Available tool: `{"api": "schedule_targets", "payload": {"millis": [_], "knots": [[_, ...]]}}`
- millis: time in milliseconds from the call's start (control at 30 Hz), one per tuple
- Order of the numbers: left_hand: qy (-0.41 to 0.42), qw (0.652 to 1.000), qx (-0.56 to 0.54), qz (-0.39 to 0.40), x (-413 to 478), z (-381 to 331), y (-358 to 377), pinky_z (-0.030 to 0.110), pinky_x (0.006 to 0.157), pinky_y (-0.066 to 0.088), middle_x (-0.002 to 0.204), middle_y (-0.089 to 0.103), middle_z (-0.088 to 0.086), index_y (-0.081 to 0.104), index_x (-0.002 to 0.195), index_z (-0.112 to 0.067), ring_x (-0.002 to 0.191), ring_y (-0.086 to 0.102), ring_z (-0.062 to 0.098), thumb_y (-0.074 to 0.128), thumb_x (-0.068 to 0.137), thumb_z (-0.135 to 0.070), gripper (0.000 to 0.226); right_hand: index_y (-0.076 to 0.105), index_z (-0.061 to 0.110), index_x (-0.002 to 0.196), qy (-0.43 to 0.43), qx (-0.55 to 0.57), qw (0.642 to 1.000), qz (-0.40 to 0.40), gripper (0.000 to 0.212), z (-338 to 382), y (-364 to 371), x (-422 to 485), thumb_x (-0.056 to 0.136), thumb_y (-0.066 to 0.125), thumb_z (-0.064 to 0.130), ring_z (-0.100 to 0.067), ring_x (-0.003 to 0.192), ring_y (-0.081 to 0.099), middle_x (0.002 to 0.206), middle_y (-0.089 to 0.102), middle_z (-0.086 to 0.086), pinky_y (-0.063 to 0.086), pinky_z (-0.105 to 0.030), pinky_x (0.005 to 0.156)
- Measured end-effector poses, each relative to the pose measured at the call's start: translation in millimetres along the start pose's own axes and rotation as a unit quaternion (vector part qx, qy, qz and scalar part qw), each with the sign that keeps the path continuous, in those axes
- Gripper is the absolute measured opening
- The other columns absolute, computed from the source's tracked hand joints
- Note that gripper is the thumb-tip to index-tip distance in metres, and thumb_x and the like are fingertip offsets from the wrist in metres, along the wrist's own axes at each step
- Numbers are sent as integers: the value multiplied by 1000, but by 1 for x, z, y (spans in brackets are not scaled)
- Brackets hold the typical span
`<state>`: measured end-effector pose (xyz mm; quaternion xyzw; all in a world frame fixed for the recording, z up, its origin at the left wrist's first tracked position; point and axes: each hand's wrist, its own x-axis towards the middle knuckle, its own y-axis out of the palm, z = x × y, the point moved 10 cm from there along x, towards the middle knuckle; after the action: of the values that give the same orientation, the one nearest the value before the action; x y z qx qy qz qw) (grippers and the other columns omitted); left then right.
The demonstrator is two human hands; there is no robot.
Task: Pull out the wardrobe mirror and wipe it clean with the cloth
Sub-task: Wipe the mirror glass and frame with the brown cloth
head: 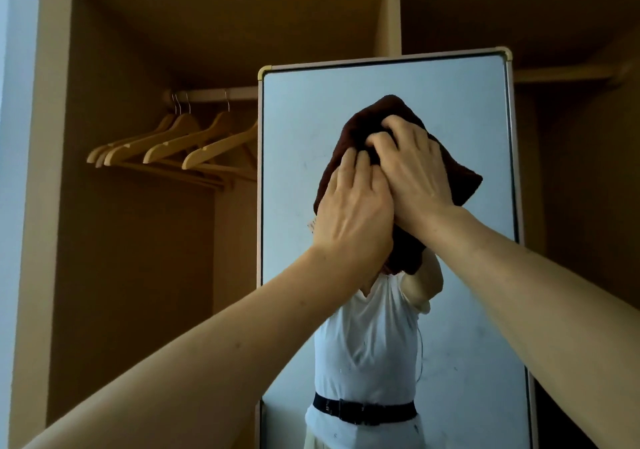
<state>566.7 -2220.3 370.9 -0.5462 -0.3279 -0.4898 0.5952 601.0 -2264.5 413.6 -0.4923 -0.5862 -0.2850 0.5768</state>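
Note:
A tall mirror (460, 137) in a pale frame with brass corners stands out from the open wardrobe, facing me. A dark brown cloth (363, 126) is bunched against the upper middle of the glass. My left hand (353, 213) and my right hand (412, 168) both press on the cloth, fingers curled into it, the right one slightly higher. The glass reflects a person in a white top with a black belt; the cloth and hands hide the rest. Faint smudges show on the glass at the right.
The wardrobe (138, 247) is open, of light brown wood. Several empty wooden hangers (194, 143) hang on a rail left of the mirror. A second compartment with a rail (564, 74) lies behind the mirror at the right.

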Motion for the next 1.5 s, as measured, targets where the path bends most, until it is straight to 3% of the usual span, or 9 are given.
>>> {"api": "schedule_targets", "payload": {"millis": [33, 133, 267, 433, 567, 667, 900, 1200, 1500], "knots": [[15, 1000, -7, -27, -6, -7, -7, 36, 115, 18, 151, 29, 21, 35, 140, 4, 143, 18, 34, 48, 92, -15, 53, 40, 15, 133, -4, -3, 1000, 8, 44, -1, 3, 0, 93, 53, 28, -30, 132, 30, 145, 30, -10, 28, -42, 105], [49, 985, -144, -86, -25, -24, -25, 40, 106, 34, 141, 41, 27, 40, 135, 11, 133, 38, 38, 60, 81, 1, 58, 35, 17, 142, -17, -7, 1000, 9, 51, -5, 5, -3, 95, 46, 34, -30, 137, 25, 149, 28, -12, 23, -45, 109], [42, 957, -276, -84, -27, -26, -20, 36, 102, 38, 132, 48, 26, 46, 128, 13, 122, 44, 29, 31, 86, -14, 52, 37, 15, 142, -62, -24, 998, 16, 50, -13, 12, -9, 96, 42, 34, -30, 139, 24, 150, 28, -13, 23, -46, 110], [5, 998, -64, -13, 1, -4, 22, 45, 118, 4, 156, 19, 16, 28, 146, -3, 145, 8, 32, 36, 96, -24, 55, 40, 12, 140, -58, 8, 998, 6, 48, -53, 5, -16, 95, 44, 29, -29, 138, 27, 149, 32, -13, 27, -48, 111], [21, 999, 27, -15, 28, -18, 35, 53, 115, 3, 154, 21, 20, 22, 148, -6, 143, 10, 39, 37, 94, -34, 63, 36, 13, 143, -65, 25, 997, 18, 49, -70, 4, -11, 97, 44, 26, -27, 141, 21, 152, 27, -10, 24, -47, 113], [-3, 999, 45, -18, 36, -23, 47, 61, 112, 6, 154, 16, 24, 16, 150, -13, 141, 9, 45, 37, 91, -42, 70, 34, 13, 143, -50, 57, 997, 15, 47, -73, 4, -6, 98, 41, 23, -26, 142, 16, 153, 24, -9, 19, -44, 115], [40, 997, 63, -17, 58, -10, 57, 50, 114, -8, 159, -3, 12, 0, 152, -22, 145, -11, 32, 16, 91, -60, 74, 32, 18, 145, -23, 6, 1000, -2, 48, -82, -1, 10, 98, 38, 26, -26, 142, 17, 153, 22, -9, 18, -44, 113], [99, 991, 85, -27, 120, -3, 37, 49, 117, -4, 160, 2, 8, 7, 152, -28, 146, -7, 27, 28, 90, -55, 71, 33, 25, 144, 36, -26, 999, 11, 49, -104, -17, 61, 96, 39, 37, -25, 139, 20, 151, 24, -5, 15, -48, 113], [105, 992, 62, -42, 84, -9, 39, 50, 116, -1, 158, 15, 9, 21, 150, -26, 146, 3, 29, 16, 91, -56, 66, 36, 20, 143, 67, -3, 998, -21, 48, -93, -9, 20, 97, 42, 32, -29, 137, 24, 149, 28, -9, 24, -46, 112]]}}
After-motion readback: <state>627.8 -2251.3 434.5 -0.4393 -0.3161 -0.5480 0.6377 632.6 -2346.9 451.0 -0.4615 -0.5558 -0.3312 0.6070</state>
